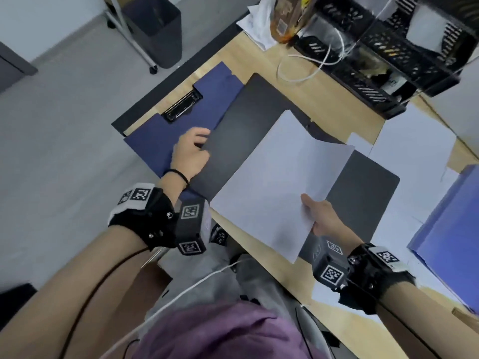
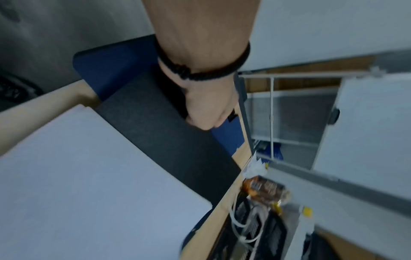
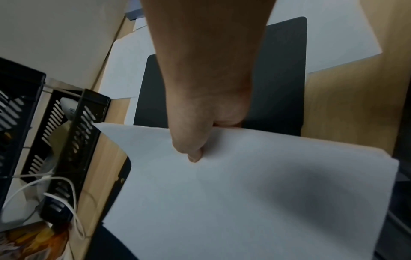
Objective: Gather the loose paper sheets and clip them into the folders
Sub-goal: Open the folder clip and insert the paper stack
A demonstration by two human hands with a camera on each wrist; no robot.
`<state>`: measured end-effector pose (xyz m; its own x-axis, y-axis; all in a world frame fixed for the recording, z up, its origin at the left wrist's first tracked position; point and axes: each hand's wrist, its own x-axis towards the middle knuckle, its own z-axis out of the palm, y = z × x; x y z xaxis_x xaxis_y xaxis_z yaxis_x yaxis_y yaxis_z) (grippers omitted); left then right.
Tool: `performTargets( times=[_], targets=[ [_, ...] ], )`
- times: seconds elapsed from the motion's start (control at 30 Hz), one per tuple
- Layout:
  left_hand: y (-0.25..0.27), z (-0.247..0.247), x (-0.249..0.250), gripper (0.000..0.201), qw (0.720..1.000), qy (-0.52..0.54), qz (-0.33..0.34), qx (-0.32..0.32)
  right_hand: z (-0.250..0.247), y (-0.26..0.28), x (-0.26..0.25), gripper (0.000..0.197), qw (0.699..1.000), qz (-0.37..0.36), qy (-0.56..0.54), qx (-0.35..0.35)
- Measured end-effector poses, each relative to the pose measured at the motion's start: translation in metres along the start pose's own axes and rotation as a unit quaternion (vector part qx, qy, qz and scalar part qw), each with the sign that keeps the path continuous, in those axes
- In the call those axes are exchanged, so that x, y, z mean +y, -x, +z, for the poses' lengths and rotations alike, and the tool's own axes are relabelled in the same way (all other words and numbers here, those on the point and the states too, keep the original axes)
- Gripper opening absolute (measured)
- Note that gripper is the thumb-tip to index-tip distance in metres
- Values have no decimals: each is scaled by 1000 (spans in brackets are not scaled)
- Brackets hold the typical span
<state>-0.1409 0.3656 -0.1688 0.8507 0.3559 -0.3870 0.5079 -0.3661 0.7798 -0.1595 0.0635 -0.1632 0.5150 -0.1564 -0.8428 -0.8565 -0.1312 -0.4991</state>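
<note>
A black folder [image 1: 243, 130] lies open on the wooden desk, its left cover raised over a dark blue clipboard folder [image 1: 155, 136] with a metal clip [image 1: 182, 106]. My left hand [image 1: 193, 149] grips the left edge of that black cover [image 2: 160, 133], fingers curled round it [image 2: 206, 117]. My right hand [image 1: 320, 215] pinches a small stack of white paper sheets [image 1: 274, 182] by the near right edge, thumb on top [image 3: 194, 156]. The sheets [image 3: 244, 202] hang above the black folder's right half [image 1: 363, 198].
More loose white sheets [image 1: 412, 151] lie at the right of the desk, partly under a light blue folder [image 1: 451, 229]. Black mesh trays [image 1: 375, 63], a white cable [image 1: 305, 71] and a snack bag [image 1: 287, 19] stand at the back. A bin [image 1: 155, 27] stands on the floor.
</note>
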Motion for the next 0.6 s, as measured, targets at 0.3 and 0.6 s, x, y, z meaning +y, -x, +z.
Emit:
performTargets(
  times=[0.3, 0.6],
  targets=[
    [17, 128, 62, 26, 949, -165, 66, -260, -88, -11, 34, 18, 995, -8, -91, 27],
    [35, 208, 74, 21, 927, -306, 66, -205, -167, -11, 87, 35, 996, -4, -88, 16]
  ],
)
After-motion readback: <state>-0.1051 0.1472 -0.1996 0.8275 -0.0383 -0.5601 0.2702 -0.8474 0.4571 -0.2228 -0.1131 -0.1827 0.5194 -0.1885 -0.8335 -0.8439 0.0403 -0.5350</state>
